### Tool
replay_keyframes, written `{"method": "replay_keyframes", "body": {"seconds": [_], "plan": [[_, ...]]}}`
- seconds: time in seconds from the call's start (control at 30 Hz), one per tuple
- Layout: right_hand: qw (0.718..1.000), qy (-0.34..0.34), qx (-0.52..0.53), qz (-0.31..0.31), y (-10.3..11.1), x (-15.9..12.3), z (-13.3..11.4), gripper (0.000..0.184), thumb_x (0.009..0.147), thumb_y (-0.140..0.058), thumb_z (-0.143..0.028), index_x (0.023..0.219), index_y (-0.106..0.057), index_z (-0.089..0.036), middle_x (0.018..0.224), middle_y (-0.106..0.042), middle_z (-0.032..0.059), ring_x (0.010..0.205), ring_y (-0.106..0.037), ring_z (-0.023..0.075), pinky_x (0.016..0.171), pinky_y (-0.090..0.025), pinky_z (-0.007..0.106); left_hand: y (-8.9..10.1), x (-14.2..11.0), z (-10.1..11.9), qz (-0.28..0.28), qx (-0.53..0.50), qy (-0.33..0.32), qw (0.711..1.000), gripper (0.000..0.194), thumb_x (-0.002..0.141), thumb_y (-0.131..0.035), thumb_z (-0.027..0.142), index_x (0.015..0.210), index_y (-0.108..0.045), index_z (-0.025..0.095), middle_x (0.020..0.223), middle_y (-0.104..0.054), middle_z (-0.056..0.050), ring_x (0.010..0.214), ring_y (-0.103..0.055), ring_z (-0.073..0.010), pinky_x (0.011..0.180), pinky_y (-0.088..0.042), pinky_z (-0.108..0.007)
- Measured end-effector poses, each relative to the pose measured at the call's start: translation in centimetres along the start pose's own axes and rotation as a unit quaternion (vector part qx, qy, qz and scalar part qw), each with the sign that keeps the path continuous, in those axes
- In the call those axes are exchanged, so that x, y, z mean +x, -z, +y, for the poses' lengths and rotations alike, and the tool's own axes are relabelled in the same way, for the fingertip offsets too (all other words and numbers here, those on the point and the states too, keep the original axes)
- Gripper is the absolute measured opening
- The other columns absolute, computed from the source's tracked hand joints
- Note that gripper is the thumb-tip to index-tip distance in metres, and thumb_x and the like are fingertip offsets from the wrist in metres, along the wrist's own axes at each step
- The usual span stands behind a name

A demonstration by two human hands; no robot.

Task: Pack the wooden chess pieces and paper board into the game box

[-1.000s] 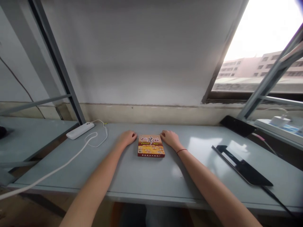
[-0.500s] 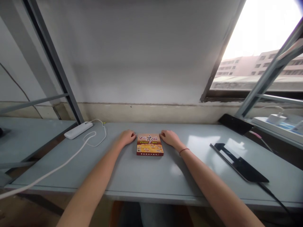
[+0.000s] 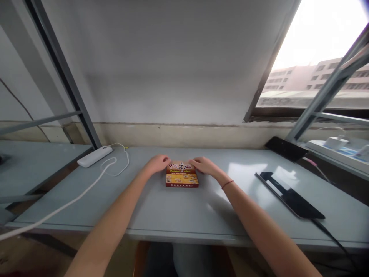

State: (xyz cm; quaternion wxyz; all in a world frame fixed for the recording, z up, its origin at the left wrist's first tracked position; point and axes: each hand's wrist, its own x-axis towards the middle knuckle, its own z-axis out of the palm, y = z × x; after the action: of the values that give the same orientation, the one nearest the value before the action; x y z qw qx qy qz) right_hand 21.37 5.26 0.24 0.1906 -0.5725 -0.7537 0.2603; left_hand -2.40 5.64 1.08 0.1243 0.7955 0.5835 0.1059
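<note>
A small flat Chinese chess box point(image 3: 182, 179), dark red and yellow with printed lettering, lies on the grey-blue desk in the middle of the head view. My left hand point(image 3: 158, 164) is at its far left corner, fingers curled in and the tips touching the box. At the far right corner, my right hand point(image 3: 203, 165) has its fingertips bent over the box's top edge. A thin red string circles my right wrist. The undersides of both hands and some fingers are hidden, and the box looks closed.
A white rounded device point(image 3: 95, 156) with a white cable lies at the desk's left. On the right are a black tablet-like slab point(image 3: 294, 198) with a cable, another black device point(image 3: 285, 149) and a white power strip point(image 3: 334, 148). A wall point(image 3: 178, 77) stands behind.
Both hands have come up and inward from the desk beside the box onto its far corners. The box has stayed about where it was; the view has shifted slightly.
</note>
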Motion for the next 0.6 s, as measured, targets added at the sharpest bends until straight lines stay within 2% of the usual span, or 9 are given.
{"method": "replay_keyframes", "body": {"seconds": [0.03,0.1,0.23,0.33,0.43,0.5,0.57,0.6], "plan": [[1.000,-0.002,0.010,0.005,-0.1,0.1,0.0,0.042,0.079,-0.043,-0.050,0.075,-0.065,-0.015,0.066,-0.060,0.0034,0.055,-0.047,0.0112,0.050,-0.032,0.021,0.0,-0.3,0.5,-0.008,-0.006,-0.013,1.000,0.035,0.086,-0.037,0.038,0.096,-0.065,0.019,0.098,-0.066,-0.004,0.084,-0.061,-0.0169,0.073,-0.043,-0.022],[0.999,-0.015,0.046,0.019,-0.3,0.3,0.1,0.034,0.074,-0.050,-0.043,0.083,-0.067,-0.015,0.069,-0.062,0.0032,0.055,-0.049,0.0106,0.049,-0.034,0.020,-0.4,-0.6,1.4,0.012,0.008,-0.006,1.000,0.031,0.083,-0.044,0.036,0.100,-0.065,0.019,0.102,-0.063,-0.005,0.089,-0.059,-0.0185,0.078,-0.043,-0.023],[0.987,-0.040,0.152,0.041,-0.2,0.7,0.5,0.033,0.072,-0.051,-0.038,0.087,-0.068,-0.015,0.076,-0.064,0.0047,0.059,-0.053,0.0110,0.047,-0.038,0.019,-1.3,-0.7,2.1,0.034,0.009,0.007,0.999,0.031,0.084,-0.043,0.031,0.106,-0.062,0.020,0.107,-0.059,-0.007,0.092,-0.059,-0.0190,0.082,-0.042,-0.025],[0.969,-0.051,0.232,0.064,0.2,0.5,0.2,0.034,0.072,-0.052,-0.037,0.091,-0.068,-0.014,0.086,-0.066,0.0072,0.069,-0.058,0.0130,0.050,-0.042,0.018,-1.1,-1.0,2.4,0.030,0.013,0.003,0.999,0.035,0.086,-0.040,0.039,0.107,-0.061,0.021,0.107,-0.058,-0.008,0.090,-0.059,-0.0196,0.080,-0.043,-0.026],[0.944,-0.036,0.314,0.101,0.6,0.2,-0.6,0.034,0.072,-0.055,-0.034,0.096,-0.066,-0.013,0.095,-0.066,0.0092,0.082,-0.061,0.0157,0.060,-0.048,0.020,0.1,-1.8,3.0,0.003,0.015,-0.030,0.999,0.046,0.086,-0.034,0.052,0.113,-0.058,0.022,0.109,-0.059,-0.008,0.093,-0.059,-0.0213,0.077,-0.043,-0.026],[0.920,-0.010,0.373,0.118,0.8,0.0,-1.1,0.033,0.072,-0.057,-0.033,0.096,-0.065,-0.012,0.097,-0.066,0.0110,0.089,-0.061,0.0178,0.070,-0.050,0.024,0.9,-2.6,3.5,-0.039,-0.013,-0.050,0.998,0.059,0.083,-0.031,0.062,0.126,-0.046,0.024,0.113,-0.059,-0.007,0.095,-0.059,-0.0215,0.074,-0.043,-0.025],[0.899,0.026,0.421,0.118,0.9,-0.2,-1.7,0.032,0.074,-0.057,-0.034,0.096,-0.064,-0.012,0.100,-0.066,0.0121,0.095,-0.060,0.0197,0.077,-0.050,0.027,1.4,-3.3,4.1,-0.083,-0.034,-0.035,0.995,0.074,0.079,-0.034,0.068,0.139,-0.024,0.025,0.118,-0.058,-0.008,0.096,-0.060,-0.0223,0.073,-0.043,-0.025],[0.894,0.046,0.432,0.111,0.9,-0.4,-2.0,0.032,0.075,-0.057,-0.034,0.097,-0.064,-0.013,0.102,-0.065,0.0121,0.097,-0.060,0.0203,0.079,-0.050,0.029,1.4,-3.6,4.3,-0.085,-0.031,-0.030,0.995,0.082,0.076,-0.038,0.070,0.141,-0.017,0.025,0.121,-0.056,-0.009,0.099,-0.059,-0.0239,0.075,-0.043,-0.027]]}}
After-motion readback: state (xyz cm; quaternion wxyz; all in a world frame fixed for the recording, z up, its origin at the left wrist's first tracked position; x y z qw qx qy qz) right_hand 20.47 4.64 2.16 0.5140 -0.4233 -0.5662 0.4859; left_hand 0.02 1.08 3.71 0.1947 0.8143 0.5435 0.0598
